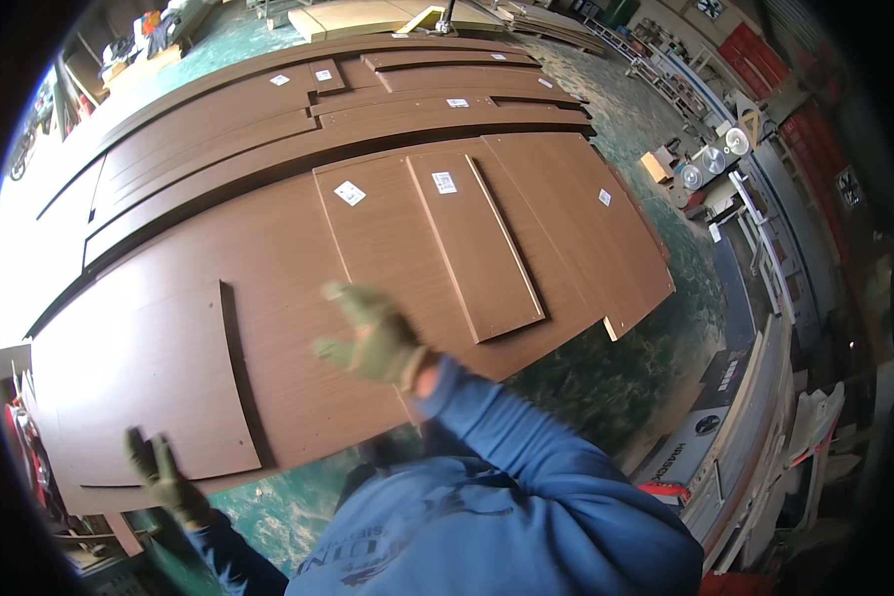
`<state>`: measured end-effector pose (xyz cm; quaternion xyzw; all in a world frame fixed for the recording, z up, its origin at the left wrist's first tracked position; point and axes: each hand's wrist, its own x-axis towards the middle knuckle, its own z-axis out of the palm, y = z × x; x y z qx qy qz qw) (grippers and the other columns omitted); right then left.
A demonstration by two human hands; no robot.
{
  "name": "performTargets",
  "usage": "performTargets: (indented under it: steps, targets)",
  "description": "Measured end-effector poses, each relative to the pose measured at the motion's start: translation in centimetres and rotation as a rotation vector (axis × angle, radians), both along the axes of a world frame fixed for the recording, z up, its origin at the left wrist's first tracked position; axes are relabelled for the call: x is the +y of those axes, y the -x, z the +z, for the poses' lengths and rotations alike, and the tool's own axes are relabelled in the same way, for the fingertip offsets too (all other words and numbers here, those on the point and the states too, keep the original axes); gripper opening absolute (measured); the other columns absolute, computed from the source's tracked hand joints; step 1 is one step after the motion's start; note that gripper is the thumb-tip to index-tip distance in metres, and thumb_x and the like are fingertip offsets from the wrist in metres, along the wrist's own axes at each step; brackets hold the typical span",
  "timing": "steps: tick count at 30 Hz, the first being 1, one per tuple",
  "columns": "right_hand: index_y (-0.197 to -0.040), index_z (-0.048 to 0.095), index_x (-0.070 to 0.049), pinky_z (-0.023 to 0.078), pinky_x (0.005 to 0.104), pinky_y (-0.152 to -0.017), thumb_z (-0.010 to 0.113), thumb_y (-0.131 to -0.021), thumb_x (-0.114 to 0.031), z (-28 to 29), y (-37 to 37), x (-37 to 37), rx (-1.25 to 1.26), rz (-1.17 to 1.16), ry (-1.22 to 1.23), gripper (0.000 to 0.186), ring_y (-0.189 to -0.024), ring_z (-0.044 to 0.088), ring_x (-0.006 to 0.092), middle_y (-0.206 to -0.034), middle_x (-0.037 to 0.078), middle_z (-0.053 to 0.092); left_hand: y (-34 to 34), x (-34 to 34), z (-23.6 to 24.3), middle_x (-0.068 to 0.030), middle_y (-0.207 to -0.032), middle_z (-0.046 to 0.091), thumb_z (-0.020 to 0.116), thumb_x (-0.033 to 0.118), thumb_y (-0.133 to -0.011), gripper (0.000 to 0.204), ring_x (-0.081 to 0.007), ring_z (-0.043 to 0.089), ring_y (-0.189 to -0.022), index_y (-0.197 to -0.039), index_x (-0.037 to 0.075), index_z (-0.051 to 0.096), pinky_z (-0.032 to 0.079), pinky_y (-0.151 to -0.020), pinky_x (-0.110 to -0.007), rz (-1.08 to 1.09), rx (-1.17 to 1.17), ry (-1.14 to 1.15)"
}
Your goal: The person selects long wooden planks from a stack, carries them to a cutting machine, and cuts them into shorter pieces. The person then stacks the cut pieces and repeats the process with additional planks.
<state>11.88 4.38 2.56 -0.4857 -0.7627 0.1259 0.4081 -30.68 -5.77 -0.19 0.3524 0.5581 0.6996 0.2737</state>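
Observation:
My left hand (167, 483), in an olive-green glove, is at the near edge of a square brown panel (159, 382) on the left. Its fingers are stretched out over the panel's corner area; whether they touch it I cannot tell. My right hand (372, 336), gloved alike and slightly blurred, is over the wide brown panels (288, 368) in the middle with fingers apart and nothing in them. To its right lies a narrow brown board (477, 248) with a white label and a pale long edge. Another labelled panel (586, 219) lies farther right.
Beyond a dark gap, several long brown boards (219, 139) lie in stacked rows. Pale sheets (368, 18) are at the far end. A grey machine (765, 228) with rollers runs along the right, and a long box (700, 427) lies nearer. The floor (616, 387) is mottled green.

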Motion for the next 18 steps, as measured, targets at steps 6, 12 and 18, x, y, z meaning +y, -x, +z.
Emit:
performTargets:
  steps: [6, 12, 18]
  targets:
    - [-0.169, 0.024, -0.019, 0.008, 0.0756, -0.123, 0.071, -0.072, -0.086, 0.2, -17.4, -2.7, -0.518, -0.711, 0.79, 0.127, -0.162, 0.004, 0.0467, -0.176, 0.021, 0.013, -23.1, 2.4, -0.6, -0.0244, -0.15, 0.055, 0.082, 0.02, -0.09, 0.07, -0.0407, 0.049, -0.143, -0.149, -0.002, 0.051, 0.041, -0.118, -0.051, -0.638, 0.858, 0.057]
    - [-0.168, 0.027, -0.021, 0.018, 0.076, -0.121, 0.078, -0.07, -0.078, -1.3, -18.9, -6.3, -0.495, -0.647, 0.81, 0.124, -0.162, 0.007, 0.0453, -0.175, 0.018, 0.016, -38.1, 4.3, -1.7, -0.0266, -0.144, 0.058, 0.082, 0.03, -0.086, 0.073, -0.0462, 0.049, -0.141, -0.145, -0.002, 0.053, 0.038, -0.118, -0.055, -0.857, 1.089, -0.13]
    - [-0.166, 0.029, -0.01, 0.027, 0.0677, -0.122, 0.085, -0.061, -0.078, -2.0, -20.4, -16.8, -0.42, -0.613, 0.687, 0.136, -0.16, 0.01, 0.0486, -0.172, 0.026, 0.015, -40.7, 5.7, -3.5, -0.022, -0.154, 0.05, 0.068, 0.047, -0.094, 0.073, -0.0421, 0.038, -0.15, -0.149, 0.001, 0.051, 0.016, -0.129, -0.058, -0.781, 1.503, 0.117]
